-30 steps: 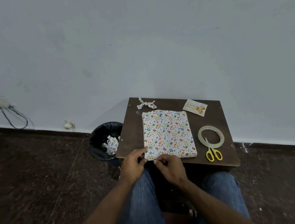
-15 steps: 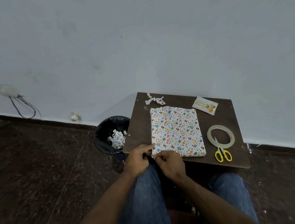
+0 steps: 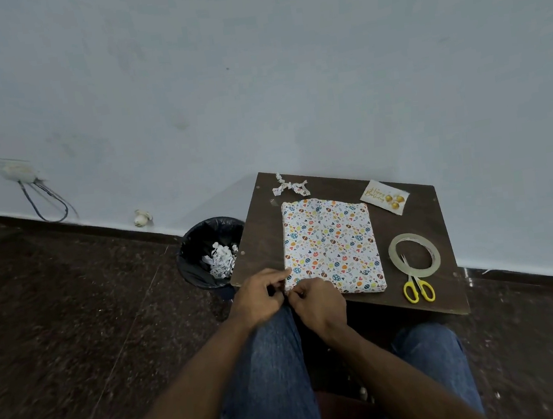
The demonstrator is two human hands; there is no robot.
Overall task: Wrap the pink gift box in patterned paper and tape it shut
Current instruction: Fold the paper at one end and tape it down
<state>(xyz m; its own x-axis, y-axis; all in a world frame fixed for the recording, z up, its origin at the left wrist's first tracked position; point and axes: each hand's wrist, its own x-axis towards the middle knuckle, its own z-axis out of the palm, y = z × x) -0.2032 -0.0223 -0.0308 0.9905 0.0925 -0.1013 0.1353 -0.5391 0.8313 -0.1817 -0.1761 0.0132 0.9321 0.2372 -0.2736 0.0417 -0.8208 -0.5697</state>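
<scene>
The gift box (image 3: 332,242) lies flat on a small dark wooden table (image 3: 261,242), fully covered in white paper with coloured dots; no pink shows. My left hand (image 3: 259,297) and my right hand (image 3: 316,303) meet at the box's near left corner, fingers curled and pinching the paper fold there. A roll of clear tape (image 3: 414,255) lies to the right of the box, with yellow-handled scissors (image 3: 416,284) partly across it.
A birthday card (image 3: 385,197) and a twisted paper scrap (image 3: 289,187) lie at the table's far edge. A black bin (image 3: 204,252) with paper offcuts stands left of the table. A wall runs behind. My knees in jeans are under the near edge.
My head has turned left, so the table sits further right in view. Both hands have closed in tighter on the box's near left corner. The box has not moved.
</scene>
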